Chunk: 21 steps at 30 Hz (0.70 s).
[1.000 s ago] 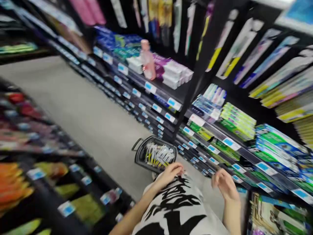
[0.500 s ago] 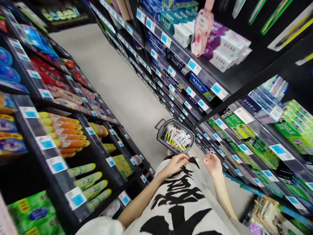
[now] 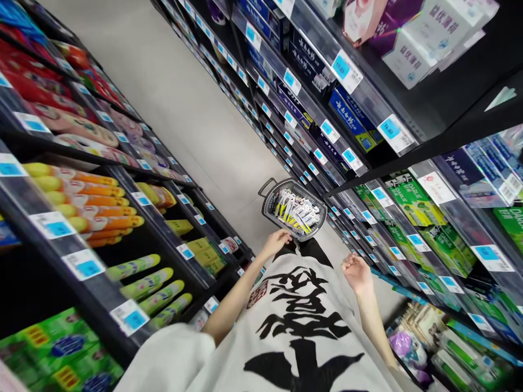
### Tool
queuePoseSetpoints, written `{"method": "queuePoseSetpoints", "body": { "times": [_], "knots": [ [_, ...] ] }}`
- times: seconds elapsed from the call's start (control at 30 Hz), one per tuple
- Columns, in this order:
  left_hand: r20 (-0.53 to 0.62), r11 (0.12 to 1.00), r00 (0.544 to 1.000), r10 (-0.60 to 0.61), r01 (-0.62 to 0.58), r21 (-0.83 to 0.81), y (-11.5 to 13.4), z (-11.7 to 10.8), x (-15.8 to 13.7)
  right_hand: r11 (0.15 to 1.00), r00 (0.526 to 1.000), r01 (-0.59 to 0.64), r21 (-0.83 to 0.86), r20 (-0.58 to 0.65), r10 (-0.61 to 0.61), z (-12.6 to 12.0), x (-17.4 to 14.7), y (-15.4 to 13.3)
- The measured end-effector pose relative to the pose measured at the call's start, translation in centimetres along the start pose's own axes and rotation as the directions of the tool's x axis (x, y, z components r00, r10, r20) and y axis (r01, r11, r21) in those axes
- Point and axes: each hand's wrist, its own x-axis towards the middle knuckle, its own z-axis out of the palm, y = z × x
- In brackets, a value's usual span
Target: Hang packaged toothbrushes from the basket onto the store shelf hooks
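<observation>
Both hands hover empty over the white shirt point(image 3: 302, 326), the left hand point(image 3: 277, 242) loosely spread just short of the dark basket point(image 3: 269, 209) of packets point(image 3: 297, 212), the right hand point(image 3: 356, 270) half curled, fingertips hidden.

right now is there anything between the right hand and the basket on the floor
No loose thing. In the head view the right hand hangs apart from the basket; between them shows only bare floor and the edge of the dark trousers.
</observation>
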Motion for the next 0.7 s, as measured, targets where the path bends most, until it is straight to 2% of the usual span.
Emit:
{"method": "queuePoseSetpoints", "body": {
  "times": [0.17, 0.27, 0.4, 0.5, 0.57, 0.63, 0.7],
  "knots": [
    [-0.005, 1.000, 1.000, 0.021, -0.021, 0.011, 0.6, 1.0, 4.1, 0.985, 0.989, -0.094, 0.142, -0.103, 0.109, -1.9, 0.9, -0.7],
    [-0.037, 0.998, 0.999, -0.004, 0.006, 0.060, 0.7, 2.6, 6.3, 0.988, 0.985, -0.102, 0.114, -0.124, 0.117, -2.7, 2.0, -1.4],
    [-0.084, 0.977, 0.996, -0.039, 0.056, 0.205, 0.2, 4.5, 9.4, 0.995, 0.975, -0.097, 0.035, -0.197, 0.102, -4.1, 3.4, -1.9],
    [-0.109, 0.941, 0.994, -0.013, 0.049, 0.336, -0.5, 4.9, 13.0, 0.993, 0.949, -0.095, -0.067, -0.306, 0.070, -6.1, 4.2, -0.8],
    [-0.107, 0.909, 0.994, 0.013, 0.033, 0.416, -1.4, 4.6, 16.2, 0.974, 0.922, -0.143, -0.174, -0.381, 0.067, -8.1, 4.8, 0.8],
    [-0.094, 0.870, 0.995, 0.023, 0.027, 0.492, -2.7, 4.1, 20.0, 0.892, 0.929, -0.258, -0.371, -0.349, 0.124, -10.4, 5.4, 2.9],
    [-0.077, 0.826, 0.997, 0.013, 0.032, 0.563, -4.6, 3.6, 24.1, 0.753, 0.936, -0.347, -0.559, -0.253, 0.244, -12.4, 5.6, 4.9]
  ]
}}
